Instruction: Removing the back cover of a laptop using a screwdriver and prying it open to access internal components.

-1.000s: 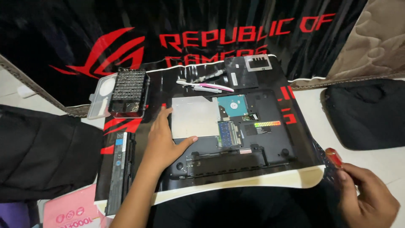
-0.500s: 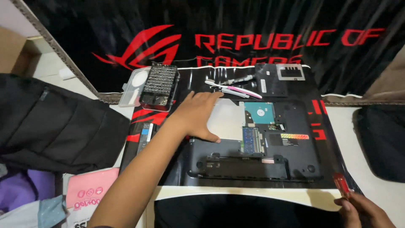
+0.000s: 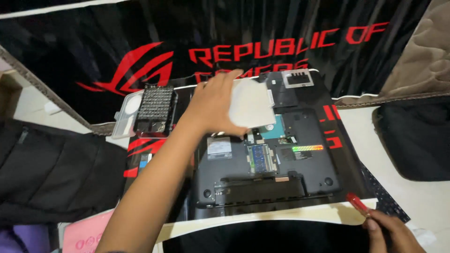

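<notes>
Head camera looks down on a black laptop turned bottom side up (image 3: pixel 267 173), which lies on a black mat with red letters and a red emblem (image 3: pixel 140 70). The service opening of the laptop is uncovered, so a green memory module (image 3: pixel 262 157), a teal-coloured disk drive (image 3: pixel 276 131) and a white label (image 3: pixel 219 147) are visible inside.

The left hand (image 3: pixel 213 105) is above the far left part of the laptop. Its fingers are clamped on a pale grey flat cover panel with rounded corners (image 3: pixel 251 103), which is held in the air, tilted, over the far edge of the opening. The panel hides part of the disk drive under it.

The right hand (image 3: pixel 386 232) is at the near right corner of the view, only partly visible. Its fingers are closed together around a screwdriver with a red handle (image 3: pixel 358 204), whose handle points toward the near right corner of the laptop. The tip is hidden in the hand.

Far left from the laptop a black tray full of screwdriver bits (image 3: pixel 154 110) stands on the mat, with its clear plastic lid (image 3: pixel 125 117) just beside it on the left. On the far side, a smaller dark cover with a grey frame (image 3: pixel 295 79) lies on the mat. A black bag (image 3: pixel 47 173) is on the left, another dark bag (image 3: pixel 417 140) is on the right, and a brown cloth (image 3: pixel 422 56) is at the far right. A pink card (image 3: pixel 86 236) lies at the near left.
</notes>
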